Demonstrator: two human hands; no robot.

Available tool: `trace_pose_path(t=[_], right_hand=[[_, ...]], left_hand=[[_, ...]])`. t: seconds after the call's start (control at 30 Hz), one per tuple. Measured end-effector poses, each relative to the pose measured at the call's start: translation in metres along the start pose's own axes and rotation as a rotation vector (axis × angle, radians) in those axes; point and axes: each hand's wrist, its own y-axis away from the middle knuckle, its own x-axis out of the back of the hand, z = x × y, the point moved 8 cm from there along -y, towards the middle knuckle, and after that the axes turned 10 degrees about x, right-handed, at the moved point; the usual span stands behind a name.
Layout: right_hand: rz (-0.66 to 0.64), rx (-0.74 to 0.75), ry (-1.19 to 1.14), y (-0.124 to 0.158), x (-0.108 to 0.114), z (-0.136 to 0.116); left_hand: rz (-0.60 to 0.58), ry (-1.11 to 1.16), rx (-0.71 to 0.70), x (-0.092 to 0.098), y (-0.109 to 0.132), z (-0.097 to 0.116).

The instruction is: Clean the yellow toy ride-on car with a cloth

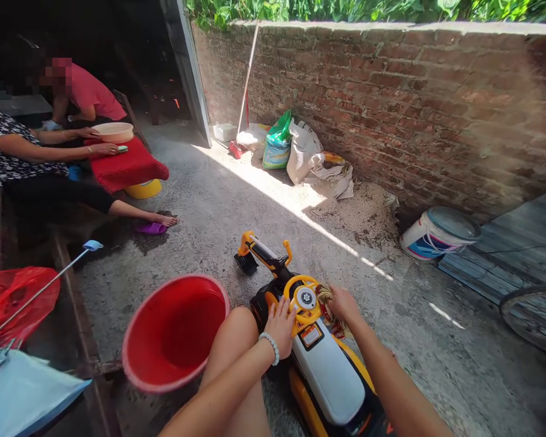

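A yellow, black and white ride-on toy digger (330, 370) stands on the concrete by my bare knee, its yellow digging arm pointing away from me. My left hand (281, 328), with a pale bead bracelet at the wrist, rests on the left rim of the yellow steering wheel (306, 297), its fingers apart. At the wheel's right side, my right hand (343, 303) is closed on a crumpled patterned cloth (324, 295); part of the cloth hangs below the hand. Left of my knee sits a red basin (177, 331), dark wet-looking inside.
Two people sit at the left; one's hands touch a pale basin (113, 132) on red cloth (127, 165). Sacks (303, 152) and spilled grain (364, 212) lie along the brick wall (368, 91). A paint bucket (441, 233), bicycle wheel (534, 318) and blue umbrella (27, 391) flank me.
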Motion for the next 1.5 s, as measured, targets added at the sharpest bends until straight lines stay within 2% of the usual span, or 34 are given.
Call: trace_pose_path(t=[0.1, 0.2, 0.3, 0.4, 0.53, 0.77, 0.9, 1.0, 1.1, 1.2, 1.33, 1.43, 1.5], right_hand=[[0.077, 0.04, 0.0, -0.009, 0.024, -0.021], [0.135, 0.206, 0.021, -0.035, 0.044, -0.067], [0.088, 0.331, 0.056, -0.064, 0.038, -0.117], [-0.023, 0.247, 0.02, -0.092, 0.016, -0.138], [-0.099, 0.114, -0.06, -0.116, -0.002, -0.126], [-0.086, 0.031, -0.043, -0.134, -0.003, -0.103], [-0.048, -0.025, -0.001, -0.136, 0.01, -0.092], [-0.05, 0.014, 0.055, -0.134, 0.027, -0.079], [-0.048, 0.161, 0.074, -0.13, 0.038, -0.087], [-0.073, 0.279, 0.063, -0.126, 0.029, -0.113], [-0.167, 0.235, 0.065, -0.133, 0.005, -0.131], [-0.211, 0.188, 0.063, -0.142, -0.002, -0.125], [-0.19, 0.171, 0.068, -0.146, 0.0, -0.116]], left_hand=[[-0.018, 0.028, -0.081, -0.001, 0.001, 0.01], [-0.089, 0.02, -0.123, -0.008, 0.001, 0.016], [-0.145, 0.017, -0.093, -0.012, 0.0, 0.015], [-0.183, 0.037, -0.076, -0.014, 0.001, 0.016], [-0.184, 0.09, -0.095, -0.013, 0.001, 0.018], [-0.185, 0.136, -0.101, -0.015, -0.001, 0.018], [-0.177, 0.135, -0.1, -0.015, 0.0, 0.018], [-0.178, 0.135, -0.09, -0.016, 0.001, 0.019], [-0.177, 0.124, -0.079, -0.016, 0.001, 0.02], [-0.173, 0.105, -0.068, -0.015, 0.002, 0.02], [-0.182, 0.096, -0.071, -0.017, 0.003, 0.02], [-0.188, 0.117, -0.068, -0.019, 0.003, 0.019], [-0.197, 0.143, -0.061, -0.02, 0.003, 0.019]])
